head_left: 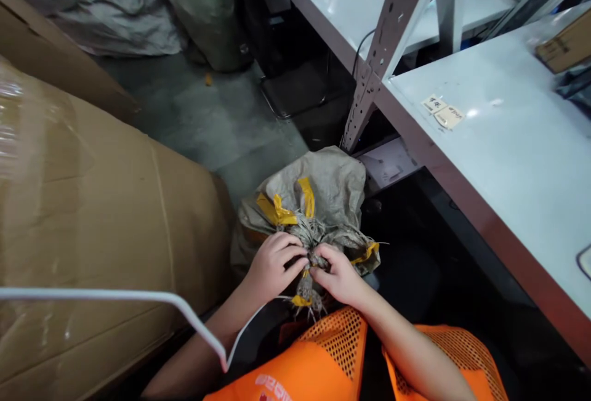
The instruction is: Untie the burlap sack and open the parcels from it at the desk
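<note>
A grey woven sack [323,188] with yellow stripes stands on the floor in front of me, its mouth gathered into a frayed, tied neck [314,241]. My left hand [272,265] has its fingers curled round the left side of that knot. My right hand [339,275] pinches the knot from the right, fingertips meeting the left hand's. Frayed sack ends with a yellow strip [302,296] hang below the hands. My orange mesh vest [332,358] fills the bottom of the view.
A big taped cardboard box [92,216] stands to the left. A white table [508,142] with paper labels [442,111] runs along the right, a perforated metal post [392,37] beside it. A white cable [138,296] crosses the lower left. More sacks [138,7] lie farther back.
</note>
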The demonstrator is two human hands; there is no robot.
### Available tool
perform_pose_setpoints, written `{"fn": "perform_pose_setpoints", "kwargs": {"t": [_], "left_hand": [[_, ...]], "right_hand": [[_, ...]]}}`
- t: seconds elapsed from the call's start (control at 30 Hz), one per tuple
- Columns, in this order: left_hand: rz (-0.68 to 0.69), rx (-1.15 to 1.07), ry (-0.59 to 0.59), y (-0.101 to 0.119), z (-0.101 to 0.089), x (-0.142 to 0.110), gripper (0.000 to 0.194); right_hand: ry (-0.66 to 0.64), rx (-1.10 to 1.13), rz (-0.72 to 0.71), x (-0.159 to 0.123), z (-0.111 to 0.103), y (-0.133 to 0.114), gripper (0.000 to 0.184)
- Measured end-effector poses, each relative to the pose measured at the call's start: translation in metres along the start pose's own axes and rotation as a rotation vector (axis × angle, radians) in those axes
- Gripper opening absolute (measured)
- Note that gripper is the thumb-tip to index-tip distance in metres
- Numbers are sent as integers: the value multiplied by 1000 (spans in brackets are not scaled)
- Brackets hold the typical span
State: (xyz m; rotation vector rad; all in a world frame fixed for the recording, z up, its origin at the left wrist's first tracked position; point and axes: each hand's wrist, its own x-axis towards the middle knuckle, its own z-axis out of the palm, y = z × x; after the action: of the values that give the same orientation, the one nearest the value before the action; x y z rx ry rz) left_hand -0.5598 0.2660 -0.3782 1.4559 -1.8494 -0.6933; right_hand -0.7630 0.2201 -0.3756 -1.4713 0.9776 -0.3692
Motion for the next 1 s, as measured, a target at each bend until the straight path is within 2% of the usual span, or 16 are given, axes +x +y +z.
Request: {"fn": "perform_pose_setpoints", "kwargs": {"t": [0.07, 0.17, 0.3, 0.43, 0.57, 0.7, 0.87, 0.97, 1.0], "left_hand": [[-100, 45, -82, -8, 4, 0, 19], [-217, 72, -161, -19, 16, -1, 27], [-417, 17, -167, -21, 31, -4, 19], [-561, 1, -286, -17, 36, 0, 8], [-591, -32, -387, -21, 37, 5, 3], [-615, -197, -420, -30, 43, 2, 6], [-637, -257, -321, -30, 58, -14, 14], [-585, -215, -268, -25, 65, -24, 20], [-568, -208, -261, -25, 67, -26, 22]], "right_hand": [[41, -249, -86, 1, -1, 4, 7], [18, -435, -114, 3, -2, 13, 20], [11, -456, -140, 6, -4, 23, 26], [34, -432, -132, 8, -1, 27, 29], [44, -440, -81, 7, 2, 30, 30], [29, -481, -1, 6, 0, 31, 30], [-67, -638, 128, 3, -2, 19, 25], [-216, -799, 161, 2, 5, 14, 11], [-267, -849, 162, 1, 8, 14, 14]]}}
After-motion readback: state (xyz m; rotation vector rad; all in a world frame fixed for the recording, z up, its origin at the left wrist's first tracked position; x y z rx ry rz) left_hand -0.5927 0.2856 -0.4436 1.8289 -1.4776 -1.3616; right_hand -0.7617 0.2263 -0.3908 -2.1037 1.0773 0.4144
